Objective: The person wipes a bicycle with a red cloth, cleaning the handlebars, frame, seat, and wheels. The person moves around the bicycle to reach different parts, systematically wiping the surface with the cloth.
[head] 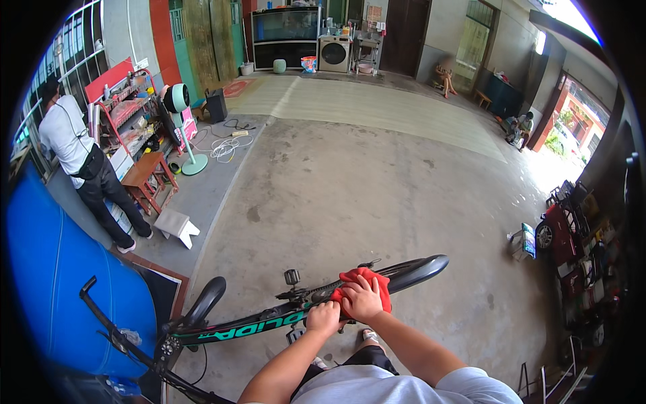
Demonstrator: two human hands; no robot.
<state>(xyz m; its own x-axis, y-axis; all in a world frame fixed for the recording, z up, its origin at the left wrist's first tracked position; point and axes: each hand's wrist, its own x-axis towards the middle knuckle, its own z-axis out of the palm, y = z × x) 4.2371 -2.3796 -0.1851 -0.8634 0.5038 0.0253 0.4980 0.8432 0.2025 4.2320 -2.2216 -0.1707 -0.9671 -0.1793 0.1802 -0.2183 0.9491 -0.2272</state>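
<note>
A black bicycle (252, 328) with green lettering on its top tube stands across in front of me, handlebar (118, 336) to the left and rear mudguard (421, 275) to the right. A red cloth (381, 285) is bunched over the part behind the top tube; what lies under it is hidden, possibly the saddle. My right hand (361, 299) presses on the cloth and holds it, fingers bent over the red fabric. Just left of it, my left hand (324, 319) grips the bicycle at the rear end of the top tube, against the cloth's edge. A pedal (291, 276) shows beyond the frame.
A large blue tank (75, 283) stands beside the handlebar. Left are a white stool (176, 224), wooden stool (144, 177), fan (194, 164), loose cables (227, 146) and a standing person (75, 136). Two seated people (445, 78) are far right. A red ride-on toy car (560, 235) is at right.
</note>
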